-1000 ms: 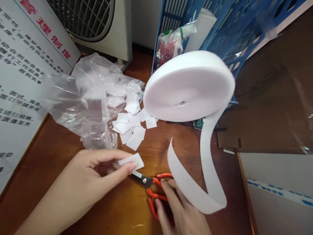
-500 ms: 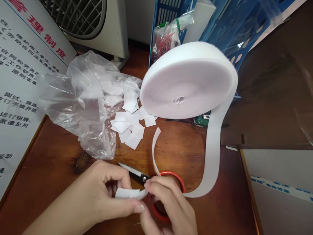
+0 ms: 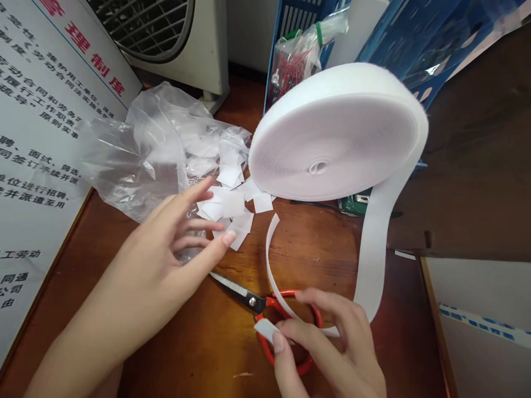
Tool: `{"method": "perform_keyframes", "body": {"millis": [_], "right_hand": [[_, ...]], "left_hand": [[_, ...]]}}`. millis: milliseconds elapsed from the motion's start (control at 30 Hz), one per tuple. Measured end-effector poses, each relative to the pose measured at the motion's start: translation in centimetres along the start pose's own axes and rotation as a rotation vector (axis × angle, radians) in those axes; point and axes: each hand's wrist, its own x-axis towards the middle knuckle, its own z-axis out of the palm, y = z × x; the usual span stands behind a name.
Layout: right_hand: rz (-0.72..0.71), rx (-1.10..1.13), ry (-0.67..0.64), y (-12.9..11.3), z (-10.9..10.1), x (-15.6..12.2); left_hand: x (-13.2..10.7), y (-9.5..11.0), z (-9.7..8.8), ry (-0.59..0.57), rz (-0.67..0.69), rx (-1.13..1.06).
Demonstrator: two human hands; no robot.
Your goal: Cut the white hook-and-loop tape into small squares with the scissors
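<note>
My left hand hovers open with fingers spread beside a pile of several small white cut squares on the wooden table; a square seems to float just off its fingertips. My right hand pinches a small white strip piece between thumb and forefinger, right over the red-handled scissors lying on the table. A big roll of white tape stands behind, its loose tail hanging down and curling toward my right hand.
A crumpled clear plastic bag lies left of the pile. A white board with printed characters leans at the left. A fan heater, blue crate and bagged red parts stand behind. White box at right.
Both hands held one white piece together; now they have parted. My left hand has opened and moved up toward the pile, while my right hand keeps a piece over the scissors.
</note>
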Motion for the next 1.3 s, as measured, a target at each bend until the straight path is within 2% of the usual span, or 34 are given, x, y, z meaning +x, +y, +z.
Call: {"method": "perform_keyframes", "body": {"millis": [67,167,233,300,367,400,500,567,700,767,867,967,1067,1200,1300], "right_hand": [[-0.105,-0.046,-0.072,0.9,0.6,0.6],[-0.030,0.017,-0.054,1.6,1.1,1.8],[-0.045,0.082,-0.070,1.7,0.1,2.9],[-0.109,0.186,-0.200,1.8,-1.7,4.1],[-0.156,0.330,-0.317,2.0,-3.8,5.0],[-0.151,0.365,-0.350,2.2,-4.6,5.3],[-0.107,0.356,-0.332,2.8,-6.2,5.6],[-0.089,0.346,-0.309,3.2,-6.4,5.4],[-0.080,0.471,-0.325,3.9,-6.3,5.2],[-0.079,0.513,-0.372,4.2,-6.4,5.2],[-0.071,0.462,-0.397,4.7,-6.8,5.5],[-0.070,0.333,-0.412,5.6,-7.3,5.8],[-0.093,0.175,-0.422,6.5,-7.6,6.3],[-0.118,-0.032,-0.248,5.8,-7.7,6.6],[-0.041,0.114,-0.133,3.6,-7.0,6.7]], "left_hand": [[-0.4,0.1,0.7,0.028,0.022,-0.016],[-1.3,0.0,1.2,0.001,0.081,0.060],[-1.9,-0.3,1.4,-0.097,0.181,0.123],[-2.4,-0.7,1.5,-0.210,0.254,0.156],[-2.7,-0.9,1.6,-0.338,0.265,0.163],[-2.7,-0.9,1.6,-0.413,0.248,0.156],[-2.6,-0.5,1.9,-0.612,0.117,0.072],[-2.4,-0.4,2.1,-0.658,0.040,0.015],[-2.5,-1.1,2.4,-0.658,-0.008,-0.024],[-2.8,-1.4,2.4,-0.721,-0.072,-0.123],[-3.0,-1.4,2.4,-0.828,-0.157,-0.335],[-2.7,-1.1,2.5,-0.823,-0.246,-0.406],[-2.3,-0.9,3.1,-0.734,-0.326,-0.383],[-2.2,-0.5,4.2,-0.630,-0.375,-0.371],[-2.7,-0.2,4.9,-0.644,-0.336,-0.350]]}}
